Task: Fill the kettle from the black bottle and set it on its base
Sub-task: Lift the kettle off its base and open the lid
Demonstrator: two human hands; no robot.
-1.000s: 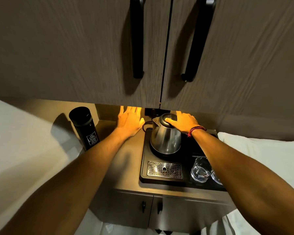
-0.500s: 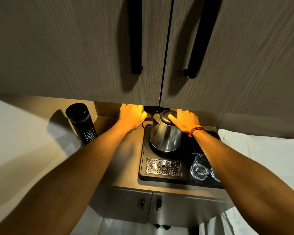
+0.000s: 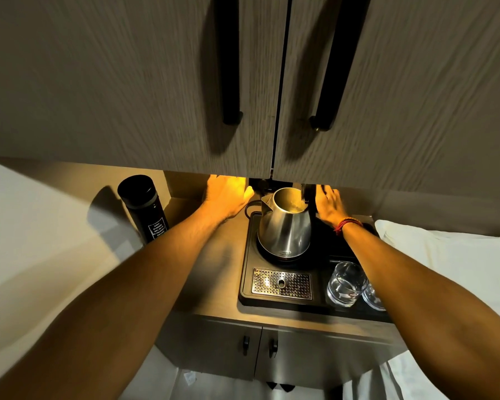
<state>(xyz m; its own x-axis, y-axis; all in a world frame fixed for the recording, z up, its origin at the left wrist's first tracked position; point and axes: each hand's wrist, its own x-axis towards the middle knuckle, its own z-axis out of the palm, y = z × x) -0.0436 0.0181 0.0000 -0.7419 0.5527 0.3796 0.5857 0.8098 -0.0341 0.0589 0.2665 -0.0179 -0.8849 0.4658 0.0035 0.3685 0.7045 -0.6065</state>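
Now the shiny steel kettle (image 3: 285, 226) stands upright on its round black base (image 3: 274, 256), which sits in the black tray (image 3: 244, 272) on the brown table (image 3: 214, 278). Its black lid (image 3: 309, 194) is swung up and stands at the back, so the inside of the kettle is seen. The right hand (image 3: 328, 204) is just behind the raised lid, fingers loosely spread; if they touch the lid I cannot tell. The left hand (image 3: 225, 197) lies flat and spread on the table, left of the kettle, holding nothing. The tall black bottle (image 3: 143, 207) with white print stands upright and capped near the left edge, apart from both hands. Two clear drinking glasses (image 3: 345, 284) stand in the tray beside a perforated metal drip grate (image 3: 282, 284)
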